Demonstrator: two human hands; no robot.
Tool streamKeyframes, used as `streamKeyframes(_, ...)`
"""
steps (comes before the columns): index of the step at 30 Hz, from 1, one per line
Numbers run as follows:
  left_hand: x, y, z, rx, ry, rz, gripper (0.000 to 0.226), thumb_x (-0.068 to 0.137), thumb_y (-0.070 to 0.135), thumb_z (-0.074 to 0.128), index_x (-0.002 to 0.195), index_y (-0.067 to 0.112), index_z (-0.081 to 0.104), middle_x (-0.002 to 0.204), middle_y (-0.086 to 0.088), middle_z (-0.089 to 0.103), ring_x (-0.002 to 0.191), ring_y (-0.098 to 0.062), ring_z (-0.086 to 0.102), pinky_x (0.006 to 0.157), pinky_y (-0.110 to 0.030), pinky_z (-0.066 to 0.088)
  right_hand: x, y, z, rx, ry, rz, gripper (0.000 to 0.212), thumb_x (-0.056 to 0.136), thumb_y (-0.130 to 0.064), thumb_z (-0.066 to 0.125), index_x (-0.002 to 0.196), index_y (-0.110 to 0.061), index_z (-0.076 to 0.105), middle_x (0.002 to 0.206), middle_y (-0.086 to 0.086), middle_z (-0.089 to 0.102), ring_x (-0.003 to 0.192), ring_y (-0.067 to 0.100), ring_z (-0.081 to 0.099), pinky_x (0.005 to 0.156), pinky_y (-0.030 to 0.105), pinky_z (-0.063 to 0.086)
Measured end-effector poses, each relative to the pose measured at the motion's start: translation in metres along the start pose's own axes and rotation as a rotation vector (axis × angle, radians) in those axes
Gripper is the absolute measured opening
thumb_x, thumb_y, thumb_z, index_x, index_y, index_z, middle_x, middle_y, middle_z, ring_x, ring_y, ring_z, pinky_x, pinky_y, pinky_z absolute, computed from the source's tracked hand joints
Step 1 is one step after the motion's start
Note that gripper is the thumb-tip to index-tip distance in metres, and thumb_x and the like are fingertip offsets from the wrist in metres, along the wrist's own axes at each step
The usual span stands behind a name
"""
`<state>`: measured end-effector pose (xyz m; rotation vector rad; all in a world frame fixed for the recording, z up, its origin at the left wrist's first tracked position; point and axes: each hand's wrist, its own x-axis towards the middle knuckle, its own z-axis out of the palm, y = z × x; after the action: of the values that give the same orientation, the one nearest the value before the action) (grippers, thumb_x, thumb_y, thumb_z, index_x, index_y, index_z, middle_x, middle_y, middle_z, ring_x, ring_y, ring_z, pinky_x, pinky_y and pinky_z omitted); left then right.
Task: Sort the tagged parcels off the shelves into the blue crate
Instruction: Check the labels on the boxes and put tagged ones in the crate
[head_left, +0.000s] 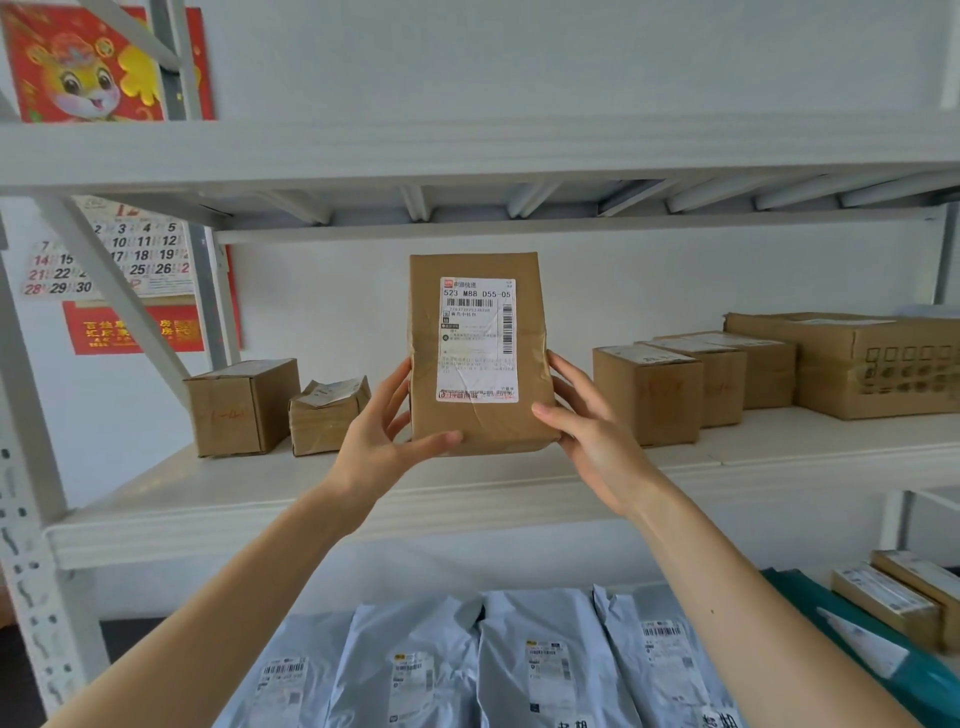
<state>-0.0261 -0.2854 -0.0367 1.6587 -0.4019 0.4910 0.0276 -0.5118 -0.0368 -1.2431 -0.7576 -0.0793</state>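
Note:
A brown paper-wrapped parcel (477, 421) with a white shipping label stands upright in front of the middle shelf (363, 493), label facing me. My left hand (382, 436) grips its lower left corner, thumb across the front. My right hand (587, 426) grips its lower right edge, fingers wrapped behind. The blue crate is out of view.
On the middle shelf, two small cardboard boxes (244, 405) sit left of the held parcel and several more (691, 384) stand to the right. Below lie several grey mailer bags (519, 665), a green bag (852, 644) and small boxes (893, 597). A white upright post (26, 519) stands at left.

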Motion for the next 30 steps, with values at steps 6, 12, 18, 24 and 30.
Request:
streamKeyframes(6,-0.004,-0.003,-0.004,0.005,-0.02,-0.013,0.107,0.051,0.035,0.09,0.142,0.046,0.033,0.141,0.016,0.048,0.129,-0.013,0.048,0.108,-0.046,0.04,-0.006,0.004,0.006,-0.019,0.016,0.002,0.061,0.088,0.005,0.056,0.14,-0.026,0.046,0.133,-0.006,0.059,0.121,0.007,0.056,0.099,0.028,0.043)
streamKeyframes(12,0.004,-0.004,-0.011,-0.006,0.004,-0.057,0.107,0.05,0.039,0.088,0.143,0.045,0.034,0.139,0.012,0.051,0.119,-0.013,0.057,0.101,-0.042,0.047,0.003,0.001,0.006,-0.021,-0.048,0.046,0.058,0.087,0.004,0.049,0.134,-0.03,0.048,0.129,-0.009,0.062,0.123,0.011,0.054,0.098,0.025,0.042)
streamKeyframes(18,0.022,-0.008,-0.025,-0.019,0.104,-0.166,0.105,0.041,0.043,0.093,0.136,0.033,0.047,0.129,0.006,0.06,0.113,-0.016,0.061,0.097,-0.043,0.05,0.027,0.011,0.014,-0.078,-0.022,0.126,0.053,0.092,-0.002,0.049,0.138,-0.029,0.047,0.116,-0.017,0.067,0.118,0.008,0.058,0.102,0.026,0.04)
streamKeyframes(24,0.048,-0.008,-0.039,0.068,0.14,-0.278,0.099,0.044,0.047,0.091,0.131,0.022,0.051,0.115,0.003,0.068,0.103,-0.016,0.066,0.092,-0.039,0.053,0.063,0.026,0.02,-0.108,0.072,0.222,0.04,0.091,-0.014,0.06,0.124,-0.036,0.054,0.101,-0.017,0.069,0.101,0.006,0.062,0.095,0.029,0.041)
streamKeyframes(30,0.068,-0.01,-0.045,0.106,0.217,-0.33,0.061,0.073,0.033,0.08,0.123,0.017,0.05,0.102,0.002,0.064,0.094,-0.018,0.065,0.087,-0.041,0.054,0.093,0.043,0.031,-0.124,0.194,0.288,0.026,0.089,-0.021,0.061,0.114,-0.017,0.063,0.108,0.0,0.07,0.091,0.015,0.064,0.08,0.027,0.045)
